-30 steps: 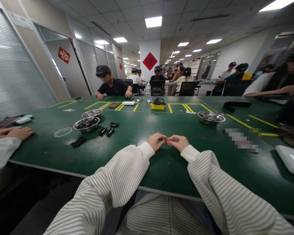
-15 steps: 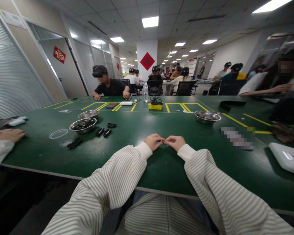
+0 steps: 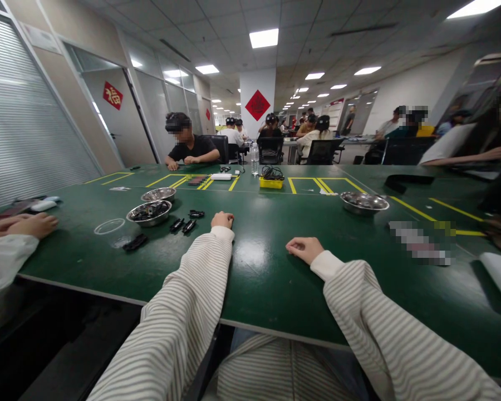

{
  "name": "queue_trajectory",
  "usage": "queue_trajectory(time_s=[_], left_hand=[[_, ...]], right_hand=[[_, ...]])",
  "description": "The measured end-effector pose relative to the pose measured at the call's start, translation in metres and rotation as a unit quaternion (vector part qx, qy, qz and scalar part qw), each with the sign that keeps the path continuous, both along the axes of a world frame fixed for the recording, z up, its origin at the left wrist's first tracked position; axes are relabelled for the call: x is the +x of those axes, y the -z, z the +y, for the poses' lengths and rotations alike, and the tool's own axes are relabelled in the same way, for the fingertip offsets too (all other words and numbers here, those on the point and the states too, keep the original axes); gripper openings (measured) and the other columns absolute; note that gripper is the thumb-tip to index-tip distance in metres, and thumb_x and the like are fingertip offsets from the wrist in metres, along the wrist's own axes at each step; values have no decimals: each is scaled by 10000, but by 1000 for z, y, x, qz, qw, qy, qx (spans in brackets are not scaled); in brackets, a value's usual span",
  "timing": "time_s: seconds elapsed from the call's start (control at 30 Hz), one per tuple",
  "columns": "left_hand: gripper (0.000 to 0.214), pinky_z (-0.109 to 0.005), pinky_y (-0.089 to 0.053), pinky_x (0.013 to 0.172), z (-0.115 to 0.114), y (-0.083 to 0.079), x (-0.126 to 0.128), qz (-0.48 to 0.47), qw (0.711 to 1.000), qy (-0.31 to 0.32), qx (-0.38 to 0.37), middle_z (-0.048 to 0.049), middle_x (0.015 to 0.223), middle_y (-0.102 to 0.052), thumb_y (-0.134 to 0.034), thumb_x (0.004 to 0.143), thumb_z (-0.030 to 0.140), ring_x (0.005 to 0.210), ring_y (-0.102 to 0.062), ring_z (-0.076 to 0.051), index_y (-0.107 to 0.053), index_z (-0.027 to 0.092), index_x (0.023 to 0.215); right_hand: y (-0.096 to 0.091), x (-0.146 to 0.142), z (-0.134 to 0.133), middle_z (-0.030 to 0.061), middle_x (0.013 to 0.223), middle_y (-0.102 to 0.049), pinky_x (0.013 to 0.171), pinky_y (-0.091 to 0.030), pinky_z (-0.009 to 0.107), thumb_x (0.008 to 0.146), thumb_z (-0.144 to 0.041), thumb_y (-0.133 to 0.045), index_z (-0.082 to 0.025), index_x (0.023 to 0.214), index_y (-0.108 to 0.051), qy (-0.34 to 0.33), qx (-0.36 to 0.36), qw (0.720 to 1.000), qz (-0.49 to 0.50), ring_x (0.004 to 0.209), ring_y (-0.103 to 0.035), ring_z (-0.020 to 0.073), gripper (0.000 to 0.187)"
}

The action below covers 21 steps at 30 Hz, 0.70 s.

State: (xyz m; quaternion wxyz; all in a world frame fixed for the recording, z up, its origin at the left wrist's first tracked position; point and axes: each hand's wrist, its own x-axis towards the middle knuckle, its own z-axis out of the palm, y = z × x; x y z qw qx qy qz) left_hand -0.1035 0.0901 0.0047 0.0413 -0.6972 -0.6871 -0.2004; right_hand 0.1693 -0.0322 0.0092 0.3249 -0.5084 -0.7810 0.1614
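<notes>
My left hand (image 3: pixel 222 220) is over the middle of the green table (image 3: pixel 254 289), its fingers curled in. Whatever those fingers hold, if anything, is hidden. It is nearest to three small black clip-like parts (image 3: pixel 189 226) lying to its left. Lower and to the right, my right hand (image 3: pixel 304 248) rests at the tabletop with thumb and fingers pressed together. I cannot make out anything between them. Beyond the black parts stands a steel bowl (image 3: pixel 130 218) filled with more dark pieces, with a second steel bowl (image 3: pixel 158 192) behind it.
A clear round lid (image 3: pixel 109 226) and another black part (image 3: pixel 134 243) lie at left, near a co-worker's hands (image 3: pixel 33 225). Another steel bowl (image 3: pixel 387 206) stands at right. A yellow box with cables (image 3: pixel 271 182) and a bottle (image 3: pixel 254 159) are farther back. Another person sits opposite.
My hands were together at a small reddish thing and have moved apart. The left went left and forward, toward the black parts; the right stays low at the table. The view has turned slightly left.
</notes>
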Motion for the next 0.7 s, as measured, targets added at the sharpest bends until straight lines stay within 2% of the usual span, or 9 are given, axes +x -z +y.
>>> queue_trajectory(time_s=[0.1, 0.2, 0.27, 0.4, 0.53, 0.7], left_hand=[[249, -250, -370, 671, -1, 3, 3, 14, 1000, 2, -11, -39, 887, -528, -425, 711, 295, 833, -462, -174, -563, 291, 918], [343, -265, -363, 707, -2, 4, 2, 7, 1000, -25, -5, -52, 929, -518, -432, 709, 287, 867, -448, -184, -476, 275, 1049], [364, -278, -359, 719, -2, 5, 1, 0, 999, -45, -5, -62, 944, -510, -432, 707, 277, 881, -436, -196, -458, 255, 1070], [332, -297, -350, 718, -3, 5, 2, 1, 999, -39, 19, -64, 960, -489, -449, 693, 309, 911, -392, -216, -502, 244, 1014], [291, -321, -318, 739, -3, 2, 7, 19, 998, 15, 65, -49, 957, -489, -505, 652, 363, 947, -330, -227, -562, 250, 914], [123, -365, -261, 779, -5, -2, 17, 20, 994, 76, 76, -41, 852, -547, -532, 651, 293, 957, -308, -230, -617, 233, 716]], right_hand=[[0, 0, 0, 6, 516, -609, 466, -436, 185, 636, -305, -492, -169, 622, -615, -1, 5, 1000, 2, 456, -535, 94, 183], [-1, 1, 0, 6, 521, -609, 475, -436, 186, 637, -306, -491, -168, 628, -617, -4, 3, 1000, 0, 467, -536, 95, 187], [-1, 1, -1, 8, 530, -611, 480, -435, 187, 635, -303, -492, -166, 636, -618, -6, -1, 1000, -4, 474, -537, 96, 186], [-2, 1, -1, 11, 538, -612, 486, -431, 194, 634, -301, -494, -165, 638, -621, -4, 0, 1000, -10, 480, -536, 98, 185], [0, 1, 0, 11, 535, -608, 470, -421, 195, 637, -311, -489, -163, 646, -623, -3, 3, 1000, -11, 470, -526, 97, 200], [2, 0, 1, 4, 535, -606, 475, -423, 191, 634, -306, -492, -167, 651, -623, -7, 0, 1000, -5, 471, -526, 92, 191]])
